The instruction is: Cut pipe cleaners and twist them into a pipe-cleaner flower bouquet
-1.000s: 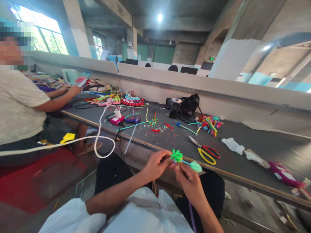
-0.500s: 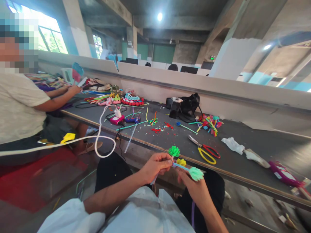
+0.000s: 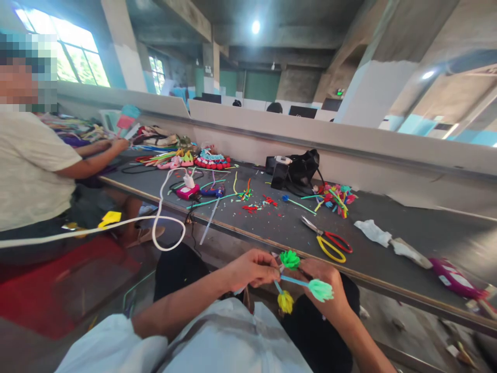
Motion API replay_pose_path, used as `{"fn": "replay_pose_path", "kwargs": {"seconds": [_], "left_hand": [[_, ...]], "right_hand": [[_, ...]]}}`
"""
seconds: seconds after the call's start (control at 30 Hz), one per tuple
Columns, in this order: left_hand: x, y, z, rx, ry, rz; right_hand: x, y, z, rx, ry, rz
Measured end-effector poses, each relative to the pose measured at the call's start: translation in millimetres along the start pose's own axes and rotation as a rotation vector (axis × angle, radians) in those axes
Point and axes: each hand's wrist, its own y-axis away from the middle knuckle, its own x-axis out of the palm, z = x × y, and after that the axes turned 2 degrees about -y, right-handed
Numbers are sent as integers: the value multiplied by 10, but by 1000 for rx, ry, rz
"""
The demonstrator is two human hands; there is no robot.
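My left hand [image 3: 254, 269] is closed in a pinch around the stems of a small bunch of pipe-cleaner flowers, just over the table's front edge. A dark green flower head [image 3: 289, 259] points up, a mint green one [image 3: 320, 290] lies to the right on a light blue stem, and a yellow one [image 3: 285, 302] hangs down. My right hand [image 3: 328, 290] is right behind the mint flower, its fingers curled in and partly hidden; what they hold I cannot make out.
Scissors [image 3: 328, 243] with red and yellow handles lie on the dark table. Behind are coloured pipe-cleaner scraps [image 3: 252, 208], a pile of colourful pieces [image 3: 337, 199] and a black bag [image 3: 301, 168]. A white cable [image 3: 171, 247] loops at the left, near a co-worker [image 3: 34, 166].
The yellow flower has swung from behind the stems to hanging below them. The green and mint flowers have shifted right and down. My right hand has moved slightly up and right.
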Motion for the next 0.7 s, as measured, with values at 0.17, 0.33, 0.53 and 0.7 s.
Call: {"fn": "replay_pose_path", "kwargs": {"seconds": [0.17,0.33,0.53,0.7], "left_hand": [[72,-4,0,36,19,-112],[116,-39,20,92,123,-205],[120,-52,56,57,104,-215],[68,-81,160,201,-346,-356]], "right_hand": [[-21,-25,-7,-101,85,-23],[-45,-72,21,-189,168,-72],[-132,-123,-10,-356,487,14],[-281,-326,-30,-333,335,330]]}}
